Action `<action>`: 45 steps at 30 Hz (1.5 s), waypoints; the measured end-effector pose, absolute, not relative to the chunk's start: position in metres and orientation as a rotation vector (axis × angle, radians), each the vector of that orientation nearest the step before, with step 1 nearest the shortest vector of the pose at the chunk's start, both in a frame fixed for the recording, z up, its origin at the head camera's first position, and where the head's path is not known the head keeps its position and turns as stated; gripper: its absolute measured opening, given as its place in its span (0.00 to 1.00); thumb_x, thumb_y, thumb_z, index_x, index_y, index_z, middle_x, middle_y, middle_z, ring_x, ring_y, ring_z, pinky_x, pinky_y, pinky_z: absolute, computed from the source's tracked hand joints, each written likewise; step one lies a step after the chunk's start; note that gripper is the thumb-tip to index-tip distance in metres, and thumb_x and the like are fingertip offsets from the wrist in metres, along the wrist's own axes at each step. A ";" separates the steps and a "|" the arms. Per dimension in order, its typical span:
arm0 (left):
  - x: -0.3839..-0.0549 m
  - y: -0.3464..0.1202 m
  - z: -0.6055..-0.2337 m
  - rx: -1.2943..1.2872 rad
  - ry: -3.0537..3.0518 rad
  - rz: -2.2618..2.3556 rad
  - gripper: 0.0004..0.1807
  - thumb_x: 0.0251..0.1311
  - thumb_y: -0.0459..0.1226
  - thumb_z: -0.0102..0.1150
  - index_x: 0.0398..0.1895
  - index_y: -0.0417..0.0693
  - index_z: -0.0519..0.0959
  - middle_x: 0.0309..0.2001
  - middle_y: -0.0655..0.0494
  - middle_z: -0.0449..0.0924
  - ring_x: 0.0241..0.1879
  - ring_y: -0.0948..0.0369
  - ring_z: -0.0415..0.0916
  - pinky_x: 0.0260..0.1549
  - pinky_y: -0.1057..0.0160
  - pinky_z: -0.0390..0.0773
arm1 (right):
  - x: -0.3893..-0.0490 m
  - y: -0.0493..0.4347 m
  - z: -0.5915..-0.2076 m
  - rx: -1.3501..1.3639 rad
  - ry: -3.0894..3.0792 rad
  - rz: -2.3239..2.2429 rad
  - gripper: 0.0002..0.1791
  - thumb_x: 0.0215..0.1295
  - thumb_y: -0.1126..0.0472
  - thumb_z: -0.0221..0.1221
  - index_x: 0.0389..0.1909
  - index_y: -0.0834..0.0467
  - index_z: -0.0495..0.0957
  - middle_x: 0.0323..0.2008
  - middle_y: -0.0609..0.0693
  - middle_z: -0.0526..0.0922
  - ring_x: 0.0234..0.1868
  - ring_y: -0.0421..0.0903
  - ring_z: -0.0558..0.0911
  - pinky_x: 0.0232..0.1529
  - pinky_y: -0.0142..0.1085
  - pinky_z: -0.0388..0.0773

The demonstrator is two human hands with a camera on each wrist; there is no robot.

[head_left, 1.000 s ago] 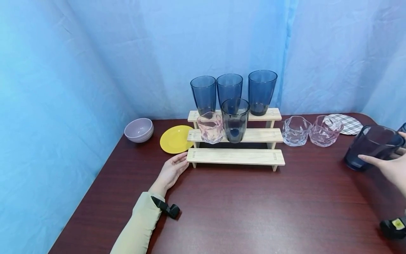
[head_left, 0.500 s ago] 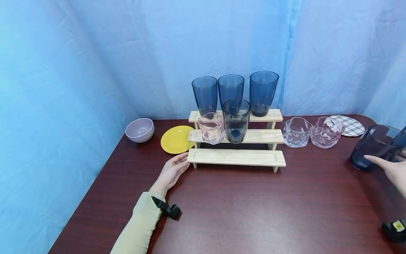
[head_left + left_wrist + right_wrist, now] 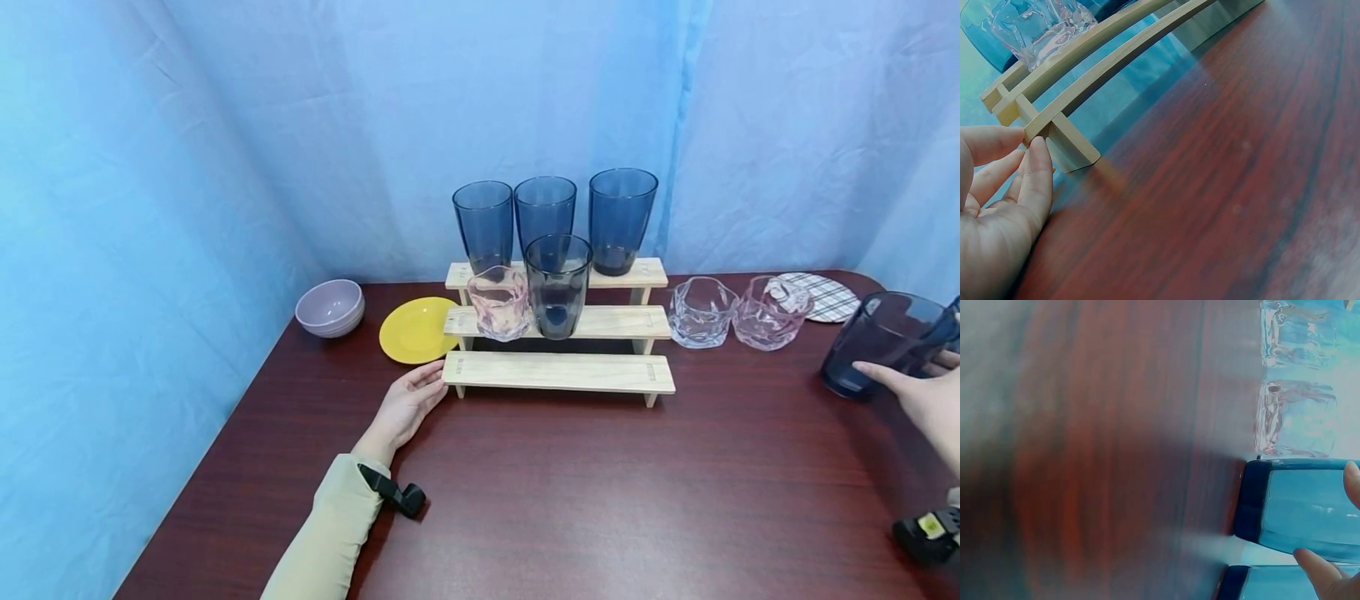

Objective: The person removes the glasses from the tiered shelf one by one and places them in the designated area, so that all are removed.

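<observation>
At the left end of a three-step wooden rack (image 3: 558, 372), my left hand (image 3: 397, 408) pinches the lowest shelf's corner between thumb (image 3: 997, 142) and fingers. My right hand (image 3: 926, 400), partly cut off by the frame edge, grips a tall dark blue glass (image 3: 862, 354); thumb and fingers lie on opposite sides of it. The glass is close to the tabletop; contact is unclear. On the middle shelf stand a pink wavy glass (image 3: 498, 310) and a grey tall glass (image 3: 557, 300). Three blue glasses (image 3: 622, 221) line the top shelf.
Right of the rack stand a clear wavy glass (image 3: 701, 315) and a pink one (image 3: 772, 317), near a checked plate (image 3: 836, 296). Another blue glass (image 3: 1282, 584) is beside the gripped one. A lilac bowl (image 3: 330, 310) and yellow plate (image 3: 416, 331) lie left.
My right hand and the dark blue glass shifted slightly right, then a little back left. My left hand stays on the rack, and the glasses on the shelves keep their places.
</observation>
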State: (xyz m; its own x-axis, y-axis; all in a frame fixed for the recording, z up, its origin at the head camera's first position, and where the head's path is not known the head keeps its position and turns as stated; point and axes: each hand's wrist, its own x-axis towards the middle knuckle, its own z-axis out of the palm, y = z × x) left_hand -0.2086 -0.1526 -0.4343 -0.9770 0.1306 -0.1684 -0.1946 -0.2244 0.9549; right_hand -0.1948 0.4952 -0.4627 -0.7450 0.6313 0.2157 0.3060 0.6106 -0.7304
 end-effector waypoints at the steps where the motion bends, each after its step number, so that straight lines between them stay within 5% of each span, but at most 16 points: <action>1: -0.208 -0.153 -0.434 -0.075 1.814 2.306 0.26 0.65 0.23 0.46 0.67 0.31 0.60 0.47 0.53 0.70 0.42 0.68 0.74 0.45 0.74 0.77 | -0.195 0.496 -0.462 -0.726 -2.380 0.952 0.50 0.58 0.48 0.61 0.74 0.45 0.40 0.71 0.61 0.53 0.70 0.61 0.58 0.70 0.49 0.54; 10: -0.209 -0.153 -0.435 -0.093 1.811 2.317 0.26 0.65 0.23 0.46 0.67 0.31 0.61 0.47 0.54 0.71 0.42 0.68 0.74 0.44 0.73 0.77 | -0.198 0.494 -0.456 -0.635 -2.343 0.922 0.53 0.57 0.51 0.63 0.72 0.34 0.34 0.71 0.59 0.54 0.68 0.63 0.61 0.69 0.49 0.55; 20: -0.210 -0.152 -0.437 -0.092 1.799 2.328 0.26 0.65 0.22 0.45 0.66 0.30 0.60 0.45 0.55 0.71 0.41 0.69 0.74 0.45 0.73 0.77 | -0.197 0.496 -0.462 -0.785 -2.453 0.945 0.51 0.60 0.44 0.58 0.74 0.55 0.39 0.71 0.66 0.51 0.69 0.65 0.58 0.67 0.55 0.57; 32: -0.210 -0.153 -0.436 -0.090 1.812 2.314 0.26 0.65 0.23 0.45 0.67 0.31 0.60 0.47 0.53 0.70 0.42 0.69 0.75 0.45 0.73 0.77 | -0.184 0.487 -0.461 -0.919 -2.375 0.983 0.51 0.55 0.41 0.62 0.73 0.40 0.40 0.73 0.47 0.51 0.70 0.48 0.62 0.67 0.43 0.62; 35: -0.210 -0.153 -0.436 -0.087 1.816 2.311 0.26 0.65 0.23 0.45 0.67 0.31 0.60 0.47 0.54 0.71 0.42 0.69 0.75 0.45 0.74 0.77 | -0.174 0.477 -0.459 -0.907 -2.351 0.984 0.52 0.53 0.41 0.64 0.72 0.35 0.40 0.73 0.45 0.52 0.62 0.31 0.69 0.60 0.29 0.70; 38: -0.210 -0.153 -0.436 -0.087 1.812 2.316 0.26 0.65 0.22 0.45 0.67 0.30 0.60 0.46 0.54 0.71 0.41 0.69 0.75 0.45 0.74 0.77 | -0.166 0.469 -0.456 -0.819 -2.312 0.958 0.52 0.52 0.44 0.66 0.70 0.31 0.41 0.71 0.48 0.56 0.40 0.13 0.69 0.42 0.14 0.71; 41: -0.210 -0.152 -0.436 -0.087 1.812 2.319 0.26 0.65 0.22 0.45 0.67 0.30 0.60 0.46 0.54 0.71 0.41 0.69 0.75 0.45 0.74 0.77 | -0.161 0.460 -0.449 -0.688 -2.287 0.968 0.54 0.50 0.50 0.69 0.70 0.29 0.41 0.69 0.56 0.60 0.26 0.10 0.57 0.27 0.08 0.65; 45: -0.210 -0.153 -0.436 -0.084 1.816 2.322 0.26 0.65 0.22 0.45 0.67 0.30 0.60 0.46 0.54 0.71 0.41 0.69 0.75 0.45 0.74 0.77 | -0.148 0.432 -0.427 -0.632 -2.355 1.018 0.55 0.51 0.53 0.68 0.72 0.33 0.40 0.67 0.65 0.61 0.24 0.10 0.58 0.19 0.10 0.62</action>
